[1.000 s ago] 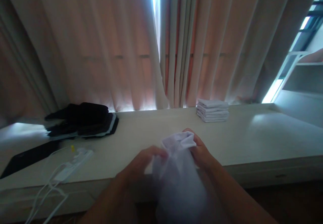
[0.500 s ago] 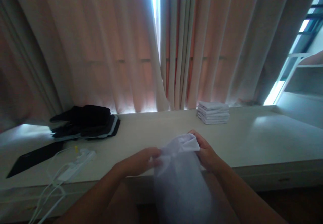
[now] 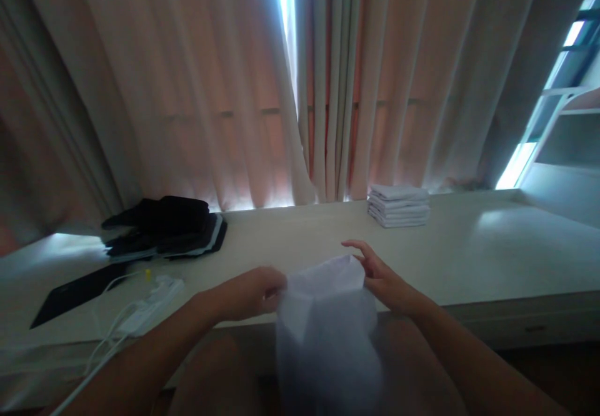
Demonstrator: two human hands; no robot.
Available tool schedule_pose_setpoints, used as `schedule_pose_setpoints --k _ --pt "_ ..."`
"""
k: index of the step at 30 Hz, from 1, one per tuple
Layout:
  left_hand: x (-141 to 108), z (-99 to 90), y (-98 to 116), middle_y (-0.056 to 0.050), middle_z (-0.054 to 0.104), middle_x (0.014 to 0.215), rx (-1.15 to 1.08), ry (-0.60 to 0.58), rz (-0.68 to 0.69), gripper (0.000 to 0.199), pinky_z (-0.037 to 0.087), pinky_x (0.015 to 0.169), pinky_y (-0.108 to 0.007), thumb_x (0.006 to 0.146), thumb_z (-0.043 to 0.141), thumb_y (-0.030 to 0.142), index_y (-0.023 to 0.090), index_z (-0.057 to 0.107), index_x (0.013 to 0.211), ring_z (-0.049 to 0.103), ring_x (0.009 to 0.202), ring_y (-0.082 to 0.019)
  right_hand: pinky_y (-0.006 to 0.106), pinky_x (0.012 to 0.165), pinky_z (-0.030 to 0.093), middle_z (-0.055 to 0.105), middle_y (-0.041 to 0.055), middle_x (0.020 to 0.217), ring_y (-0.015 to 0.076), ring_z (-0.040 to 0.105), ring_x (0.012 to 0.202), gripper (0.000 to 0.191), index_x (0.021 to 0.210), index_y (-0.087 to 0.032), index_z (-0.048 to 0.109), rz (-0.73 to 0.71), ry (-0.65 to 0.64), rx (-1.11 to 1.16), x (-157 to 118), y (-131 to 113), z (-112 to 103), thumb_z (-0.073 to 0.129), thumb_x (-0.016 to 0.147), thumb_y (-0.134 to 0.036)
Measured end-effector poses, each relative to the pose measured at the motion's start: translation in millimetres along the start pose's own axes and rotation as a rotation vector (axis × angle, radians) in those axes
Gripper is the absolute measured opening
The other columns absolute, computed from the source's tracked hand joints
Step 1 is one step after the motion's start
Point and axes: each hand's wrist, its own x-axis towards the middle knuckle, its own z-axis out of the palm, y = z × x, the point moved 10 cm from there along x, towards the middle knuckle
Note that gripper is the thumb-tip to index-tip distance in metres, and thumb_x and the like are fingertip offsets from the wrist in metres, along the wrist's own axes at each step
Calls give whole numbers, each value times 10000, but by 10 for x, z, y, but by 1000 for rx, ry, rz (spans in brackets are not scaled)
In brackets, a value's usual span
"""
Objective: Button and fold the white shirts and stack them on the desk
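Cloth (image 3: 328, 341) pinched in left hand (image 3: 250, 292), right hand (image 3: 387, 285) loosely open by opposite corner; even tension best limits creases.

White desk (image 3: 300, 235) bears dark folded clothes (image 3: 173, 225); white folded stack (image 3: 398, 207); black flat object (image 3: 77, 294); power strip (image 3: 152, 307)

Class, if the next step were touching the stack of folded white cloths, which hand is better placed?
Probably the right hand, nearer the stack of folded white cloths; the left hand holds the hanging white fabric farther off.
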Motion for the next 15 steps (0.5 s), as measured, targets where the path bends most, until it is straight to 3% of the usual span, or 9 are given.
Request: schedule_pose_setpoints --k 3,6,8,11,13,15 --pt "-10 12 16 -1 566 763 188 -22 40 130 327 628 -261 861 552 235 190 548 738 474 695 -141 323 832 495 589 80 1236 191 618 1026 541 1399 -283 395 -5 -72 -94 -44 -2 46 599 905 -363" --pt "-26 -74 35 -21 594 805 332 6 67 189 350 669 -286 910 563 327 196 555 773 506 758 -174 338 866 483 602 67 1192 187 602 994 409 1273 -249 556 -35 -178 -324 -93 -25 95 617 879 -339" --pt "-35 -120 68 -28 603 829 390 19 73 189 356 667 -297 918 565 349 199 567 803 521 768 -186 345 890 477 593 54 1186 189 589 978 558 1317 -268 552 -51 -240 -463 -120 -28 147 716 786 -319" --pt "-38 -114 133 -28 606 825 438 -2 66 169 355 636 -301 882 623 359 205 590 820 533 741 -191 370 980 440 478 65 1372 240 540 1149 844 1399 -326 492 -69 -341 -545 -142 49 341 834 628 -296" --pt "-35 -93 162 -27 608 808 464 -24 53 171 353 619 -302 853 663 362 207 602 815 541 725 -195 364 971 441 431 60 1425 257 527 1174 729 1291 -325 589 -75 -375 -582 -131 187 503 846 610 -300" --pt "-40 -87 174 -30 614 812 483 -34 45 171 357 614 -303 852 665 366 207 608 822 552 728 -200 336 881 470 533 53 1295 226 575 1041 397 1063 -273 685 -49 -382 -598 -107 395 646 797 682 -302"
